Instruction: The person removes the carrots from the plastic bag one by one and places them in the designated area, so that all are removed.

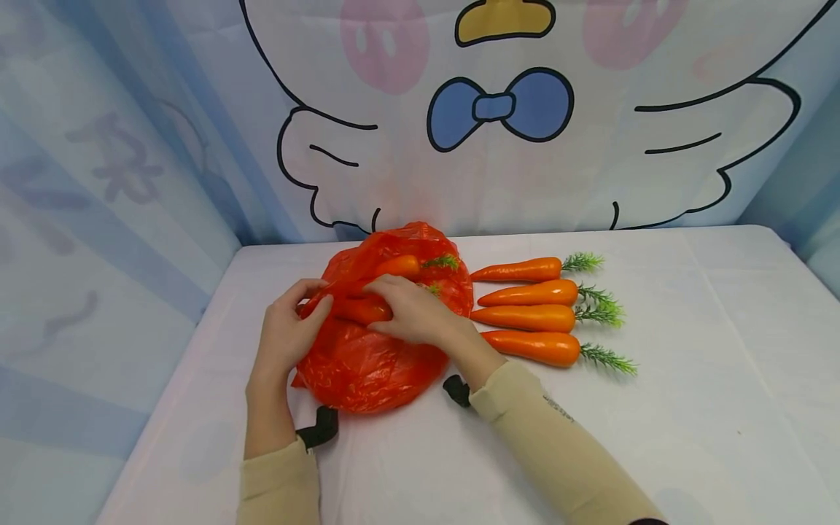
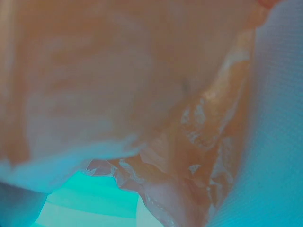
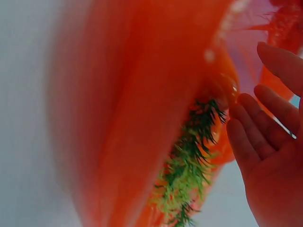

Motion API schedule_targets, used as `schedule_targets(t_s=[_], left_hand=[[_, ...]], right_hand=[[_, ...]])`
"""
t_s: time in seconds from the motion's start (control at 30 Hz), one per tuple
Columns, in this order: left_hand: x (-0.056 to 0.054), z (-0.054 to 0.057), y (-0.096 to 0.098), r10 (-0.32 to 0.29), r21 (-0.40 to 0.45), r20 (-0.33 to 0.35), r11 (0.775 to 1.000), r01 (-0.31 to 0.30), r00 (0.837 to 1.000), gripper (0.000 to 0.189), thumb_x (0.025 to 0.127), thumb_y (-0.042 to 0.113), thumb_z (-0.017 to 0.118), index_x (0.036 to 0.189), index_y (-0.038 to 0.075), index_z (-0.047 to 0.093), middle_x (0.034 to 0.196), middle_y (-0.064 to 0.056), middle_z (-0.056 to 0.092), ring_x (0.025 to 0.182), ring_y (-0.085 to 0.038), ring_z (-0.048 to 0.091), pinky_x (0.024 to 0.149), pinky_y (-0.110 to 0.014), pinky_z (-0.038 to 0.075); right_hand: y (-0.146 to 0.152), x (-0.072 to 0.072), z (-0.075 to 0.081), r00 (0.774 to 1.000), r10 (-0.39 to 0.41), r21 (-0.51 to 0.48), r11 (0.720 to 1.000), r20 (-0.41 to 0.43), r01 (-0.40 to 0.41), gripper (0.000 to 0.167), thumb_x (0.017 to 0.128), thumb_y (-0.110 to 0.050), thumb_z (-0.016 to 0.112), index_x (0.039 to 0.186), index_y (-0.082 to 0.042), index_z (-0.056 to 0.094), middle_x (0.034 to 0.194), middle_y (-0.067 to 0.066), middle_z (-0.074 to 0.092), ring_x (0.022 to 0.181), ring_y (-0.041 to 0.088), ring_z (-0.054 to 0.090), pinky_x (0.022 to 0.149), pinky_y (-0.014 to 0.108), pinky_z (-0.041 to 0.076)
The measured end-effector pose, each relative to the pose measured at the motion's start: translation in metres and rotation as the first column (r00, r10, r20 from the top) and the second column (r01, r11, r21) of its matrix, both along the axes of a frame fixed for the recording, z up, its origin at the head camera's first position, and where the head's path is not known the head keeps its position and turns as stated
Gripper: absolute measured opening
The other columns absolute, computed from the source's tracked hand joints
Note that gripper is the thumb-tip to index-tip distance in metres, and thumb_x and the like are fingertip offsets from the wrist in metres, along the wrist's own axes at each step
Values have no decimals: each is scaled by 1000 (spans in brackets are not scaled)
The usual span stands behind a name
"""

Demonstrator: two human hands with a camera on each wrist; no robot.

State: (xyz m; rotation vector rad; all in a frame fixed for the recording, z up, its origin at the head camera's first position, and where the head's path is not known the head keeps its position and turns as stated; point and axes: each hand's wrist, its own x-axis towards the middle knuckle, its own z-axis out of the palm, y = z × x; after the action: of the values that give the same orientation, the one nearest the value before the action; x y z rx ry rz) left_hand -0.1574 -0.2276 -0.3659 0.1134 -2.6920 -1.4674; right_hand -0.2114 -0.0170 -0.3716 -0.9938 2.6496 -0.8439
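Note:
A crumpled red plastic bag (image 1: 374,383) lies on the table with its mouth facing up in the head view. My left hand (image 1: 282,328) grips the bag's left rim between thumb and fingers. At the mouth, my right hand (image 1: 416,310) reaches in from the right; its fingers look fairly straight in the right wrist view, close beside a carrot's green leaves (image 3: 189,165). Inside the bag, one carrot (image 1: 398,267) shows near the top and another orange carrot (image 1: 361,310) lies between the hands. Red film and blur fill much of the left wrist view.
Several carrots with green tops lie in a column right of the bag, among them the nearest carrot (image 1: 534,346) and the farthest carrot (image 1: 521,270). They rest on a white table (image 1: 689,408). A printed curtain (image 1: 492,182) hangs along the table's far edge.

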Motion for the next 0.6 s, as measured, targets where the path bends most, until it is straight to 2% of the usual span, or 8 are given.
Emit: schedule_targets(t_s=[0.23,0.37,0.6], left_hand=[[1,0,1,1,5,5,1000,-1,1000,32,102,24,60,131,13,60,134,-12,59,122,-32,52,96,-49,52],[1,-1,1,7,9,13,1000,-7,1000,32,102,24,60,132,13,60,134,-12,59,122,-32,52,95,-49,53],[-1,-3,0,-4,-1,-9,1000,4,1000,30,101,24,60,130,14,60,131,-11,60,117,-32,55,93,-49,54]], right_hand=[[-13,-5,-4,1000,12,11,1000,18,-12,58,91,-25,77,144,-14,55,144,3,52,133,20,45,105,40,46],[-20,-7,-6,1000,12,60,998,14,-13,58,91,-26,76,144,-12,55,146,6,50,133,23,45,106,40,46],[-26,-8,-8,998,39,140,990,-41,-33,54,93,-25,75,141,-9,58,143,9,53,129,25,48,106,38,45]])
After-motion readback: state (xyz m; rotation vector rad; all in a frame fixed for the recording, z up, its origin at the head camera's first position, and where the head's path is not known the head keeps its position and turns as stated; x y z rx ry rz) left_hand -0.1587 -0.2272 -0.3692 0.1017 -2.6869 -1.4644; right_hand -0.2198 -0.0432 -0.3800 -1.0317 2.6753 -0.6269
